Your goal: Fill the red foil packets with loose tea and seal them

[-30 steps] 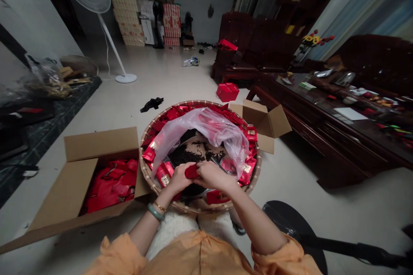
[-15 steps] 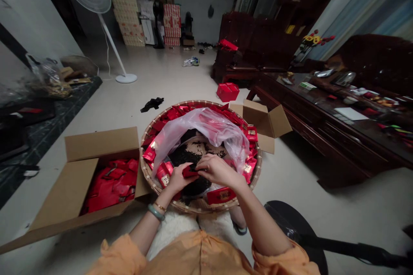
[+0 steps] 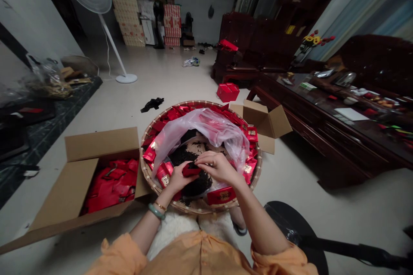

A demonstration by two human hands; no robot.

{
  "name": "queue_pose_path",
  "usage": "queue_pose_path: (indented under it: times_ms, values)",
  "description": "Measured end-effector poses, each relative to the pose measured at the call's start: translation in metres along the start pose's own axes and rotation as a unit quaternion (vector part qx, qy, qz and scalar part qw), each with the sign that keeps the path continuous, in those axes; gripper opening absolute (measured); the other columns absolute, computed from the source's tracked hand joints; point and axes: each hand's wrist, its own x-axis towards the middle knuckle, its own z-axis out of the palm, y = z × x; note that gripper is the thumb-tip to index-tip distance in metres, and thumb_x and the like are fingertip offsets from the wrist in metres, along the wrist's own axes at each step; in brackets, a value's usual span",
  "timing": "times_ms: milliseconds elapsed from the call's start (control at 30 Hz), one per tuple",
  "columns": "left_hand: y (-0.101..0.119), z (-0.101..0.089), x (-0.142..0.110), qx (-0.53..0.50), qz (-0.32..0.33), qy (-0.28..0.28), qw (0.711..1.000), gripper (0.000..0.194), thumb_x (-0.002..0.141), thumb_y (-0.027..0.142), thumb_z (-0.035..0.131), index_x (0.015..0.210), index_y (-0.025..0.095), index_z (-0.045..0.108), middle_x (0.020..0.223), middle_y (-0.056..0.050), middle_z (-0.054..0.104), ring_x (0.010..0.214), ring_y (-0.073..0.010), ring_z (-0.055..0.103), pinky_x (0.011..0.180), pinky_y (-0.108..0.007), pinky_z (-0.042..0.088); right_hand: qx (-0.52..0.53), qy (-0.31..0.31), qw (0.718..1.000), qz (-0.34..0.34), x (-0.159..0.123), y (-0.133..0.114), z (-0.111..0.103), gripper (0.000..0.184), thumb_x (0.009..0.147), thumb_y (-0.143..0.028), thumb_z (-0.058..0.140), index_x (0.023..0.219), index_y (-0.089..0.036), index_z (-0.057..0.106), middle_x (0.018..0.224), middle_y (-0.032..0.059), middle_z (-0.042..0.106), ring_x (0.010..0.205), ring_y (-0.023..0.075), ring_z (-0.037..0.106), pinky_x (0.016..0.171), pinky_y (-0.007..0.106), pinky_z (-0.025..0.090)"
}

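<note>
My left hand (image 3: 178,177) grips a small red packet (image 3: 190,170) over a round woven basket (image 3: 254,177). My right hand (image 3: 217,166) is curled at the packet's top, its fingertips pinched over the opening with dark tea leaves (image 3: 190,154) at them. The loose leaves lie heaped in the basket under a crumpled clear plastic bag (image 3: 206,131). Several red packets (image 3: 222,195) ring the basket's inner edge.
An open cardboard box (image 3: 77,206) with red packets lies at my left, a smaller open box (image 3: 266,124) behind the basket. A standing fan (image 3: 97,13), a red box (image 3: 227,91), a dark wooden table (image 3: 338,137) at right and a black round object (image 3: 290,227) stand around.
Both hands with the packet have moved a little away from me, over the tea heap. My right hand shifted from gripping the packet's side to pinching at its top.
</note>
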Motion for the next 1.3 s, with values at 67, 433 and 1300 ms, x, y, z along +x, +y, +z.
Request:
queue_pose_path:
  times_ms: [67, 433, 1300]
  values:
    - [0.001, 0.000, 0.000, -0.004, 0.001, 0.002, 1.000, 0.046, 0.062, 0.032, 0.074, 0.102, 0.016, 0.060, 0.093, -0.004, 0.067, 0.083, -0.0176, 0.061, 0.077, -0.030, 0.049, 0.010, 0.014, 1.000, 0.010, 0.000, 0.001, 0.001, 0.017, 0.085, -0.021, 0.055, 0.088, -0.020, 0.071, 0.090, 0.0057, 0.070, 0.088, 0.0163, 0.063, 0.080, 0.028, 0.050]
    - [-0.001, 0.002, 0.002, 0.020, -0.010, -0.001, 1.000, 0.049, 0.061, 0.032, 0.074, 0.105, 0.016, 0.059, 0.094, -0.005, 0.067, 0.084, -0.0189, 0.061, 0.078, -0.032, 0.048, 0.030, 0.045, 0.998, 0.040, 0.001, 0.001, 0.005, 0.017, 0.078, -0.010, 0.055, 0.080, -0.020, 0.069, 0.084, 0.0037, 0.068, 0.079, 0.0145, 0.063, 0.073, 0.025, 0.049]
    - [0.014, 0.004, 0.000, 0.005, 0.004, 0.008, 1.000, 0.048, 0.062, 0.029, 0.074, 0.107, 0.019, 0.058, 0.103, -0.005, 0.066, 0.092, -0.0191, 0.061, 0.085, -0.034, 0.047, -0.018, 0.038, 0.997, 0.067, -0.004, 0.008, 0.004, 0.022, 0.081, -0.028, 0.060, 0.101, -0.022, 0.066, 0.102, 0.0081, 0.061, 0.098, 0.0195, 0.055, 0.084, 0.033, 0.045]
